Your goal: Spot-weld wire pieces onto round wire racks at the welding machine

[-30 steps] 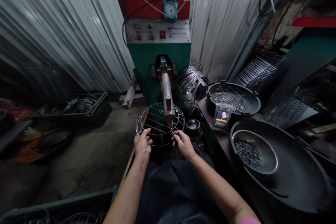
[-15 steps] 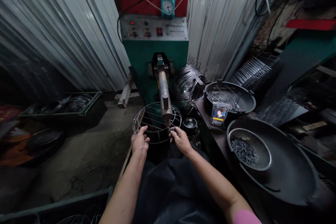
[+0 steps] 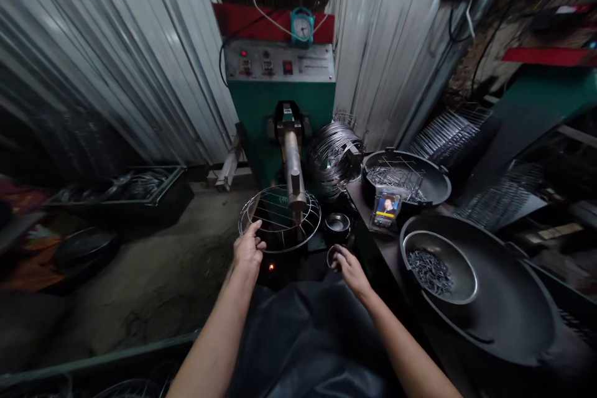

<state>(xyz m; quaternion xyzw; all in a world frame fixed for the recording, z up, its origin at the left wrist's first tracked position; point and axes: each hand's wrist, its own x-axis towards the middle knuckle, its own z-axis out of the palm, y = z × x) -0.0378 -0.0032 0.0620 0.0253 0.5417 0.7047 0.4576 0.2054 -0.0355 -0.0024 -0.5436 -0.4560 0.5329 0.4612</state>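
Note:
My left hand (image 3: 249, 249) grips the near left rim of a round wire rack (image 3: 278, 250), its thumb over the wires. The rack lies roughly level under the metal electrode arm (image 3: 295, 180) of a green machine (image 3: 254, 96); the electrode tip is at the rack's right side. My right hand (image 3: 346, 264) is off the rack, its fingers curled at a small round metal cup (image 3: 331, 256). Whether a small piece is between those fingertips is hidden. A small dark bowl (image 3: 336, 224) stands just beyond. Below the rack glows a tiny orange spark (image 3: 271, 267).
Right, a large black pan (image 3: 513, 311) holds a metal bowl (image 3: 471, 283) of small bent wire pieces. Behind are another pan (image 3: 441, 183) with wire parts, a packaged gadget (image 3: 386, 208) and a wire coil (image 3: 336, 152). A green bin (image 3: 172, 189) sits left.
My right hand has moved from the rack's edge under the electrode, right and down to the small cup. My left hand still holds the rack. A spark has appeared; the view has tilted slightly up.

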